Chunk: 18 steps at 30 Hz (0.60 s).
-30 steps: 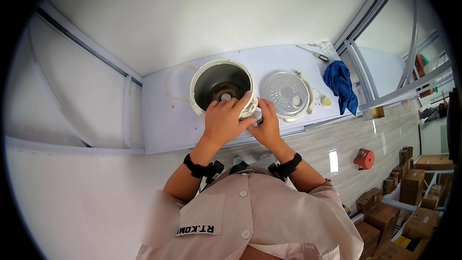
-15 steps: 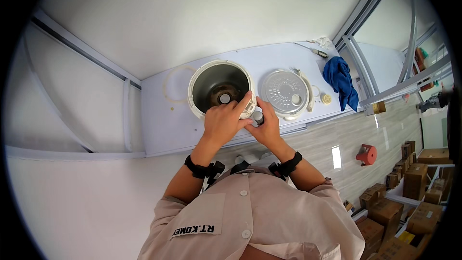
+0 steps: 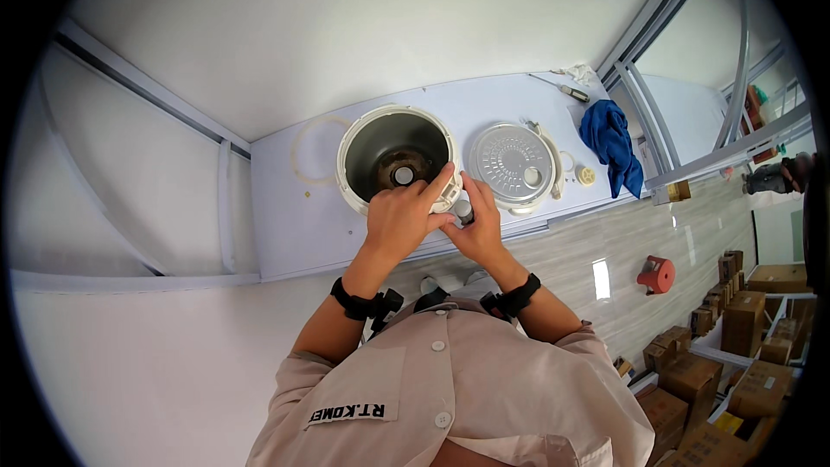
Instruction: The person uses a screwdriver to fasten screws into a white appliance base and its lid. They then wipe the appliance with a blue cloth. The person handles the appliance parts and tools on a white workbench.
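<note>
A rice cooker body [image 3: 350, 175] stands lidless on the table, its grey inside bare, with a brown-stained bottom and a pale round piece [image 3: 404, 175] in the middle. My left hand [image 3: 399, 220] bears on its front right rim, index finger stretched along the edge and the other fingers curled. My right hand [image 3: 481, 227] grips the outside of the same corner, thumb close to the left thumb. Between the hands shows a small grey-and-dark round part [image 3: 464, 211]; how it is attached is hidden. Right of the body lies the round metal-faced lid [image 3: 510, 160].
A pale sealing ring [image 3: 299, 156] lies left of the cooker. Beyond the lid are a small cream round cap [image 3: 585, 175], a blue cloth [image 3: 610, 143] and a screwdriver [image 3: 572, 93]. A red stool [image 3: 657, 275] and cardboard boxes [image 3: 692, 380] stand on the floor at right.
Both hands keep their place on the cooker's rim, with hardly any finger movement. At the far right edge, a person in the background shows a little more.
</note>
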Each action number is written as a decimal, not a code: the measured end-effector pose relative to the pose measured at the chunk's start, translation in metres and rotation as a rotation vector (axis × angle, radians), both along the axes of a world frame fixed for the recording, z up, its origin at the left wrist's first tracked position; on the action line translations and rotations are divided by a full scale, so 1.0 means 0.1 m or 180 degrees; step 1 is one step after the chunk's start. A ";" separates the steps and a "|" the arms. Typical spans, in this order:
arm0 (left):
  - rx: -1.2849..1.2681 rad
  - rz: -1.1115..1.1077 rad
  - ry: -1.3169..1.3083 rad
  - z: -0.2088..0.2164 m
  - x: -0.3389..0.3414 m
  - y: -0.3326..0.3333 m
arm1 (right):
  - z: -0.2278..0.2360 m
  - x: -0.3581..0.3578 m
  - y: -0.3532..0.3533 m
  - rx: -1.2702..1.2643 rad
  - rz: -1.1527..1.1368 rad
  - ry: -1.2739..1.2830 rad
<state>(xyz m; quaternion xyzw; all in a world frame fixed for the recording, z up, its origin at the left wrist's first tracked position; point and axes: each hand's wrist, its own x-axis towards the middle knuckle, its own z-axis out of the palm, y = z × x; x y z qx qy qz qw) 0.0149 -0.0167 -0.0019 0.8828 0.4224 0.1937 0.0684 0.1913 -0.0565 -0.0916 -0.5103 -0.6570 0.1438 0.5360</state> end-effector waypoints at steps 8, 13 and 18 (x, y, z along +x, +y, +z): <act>-0.0006 -0.0025 0.0017 0.02 -0.01 0.00 | 0.16 0.05 -0.01 -0.0095 -0.0056 -0.0262; 0.0024 -0.0101 -0.0025 0.03 0.00 0.00 | 0.12 0.09 0.07 0.0176 -0.0055 -0.0269; -0.0033 -0.0122 -0.0034 0.05 -0.01 0.00 | 0.22 0.07 0.07 0.0015 -0.0025 -0.0205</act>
